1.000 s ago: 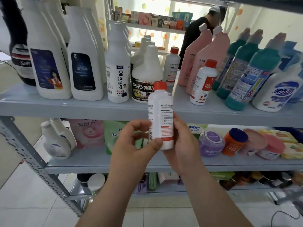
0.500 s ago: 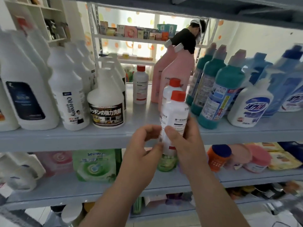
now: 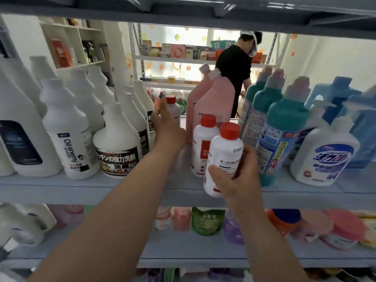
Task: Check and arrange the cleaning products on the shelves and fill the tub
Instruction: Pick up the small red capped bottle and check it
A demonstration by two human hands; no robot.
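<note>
Head view: right hand [image 3: 238, 178], fingers and thumb curled round white red-capped bottle [image 3: 223, 155], tilted, over front edge of grey shelf [image 3: 81, 190], just beside matching standing bottle [image 3: 203, 139]. Left hand [image 3: 168, 129] deep in shelf, fingers against rear red-capped bottle [image 3: 175, 108]; grip cannot be told.

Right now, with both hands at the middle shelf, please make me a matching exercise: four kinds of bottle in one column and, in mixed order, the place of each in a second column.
Things
1. Oil enemy bottle
2. held red-capped bottle
3. rear red-capped bottle
4. pink bottles

Places
A. in the right hand, at the front edge of the shelf
B. right behind the standing red-capped bottle
C. left of the left forearm
D. far back, at the fingertips of the left hand

Pairs: 1-C, 2-A, 3-D, 4-B
</note>
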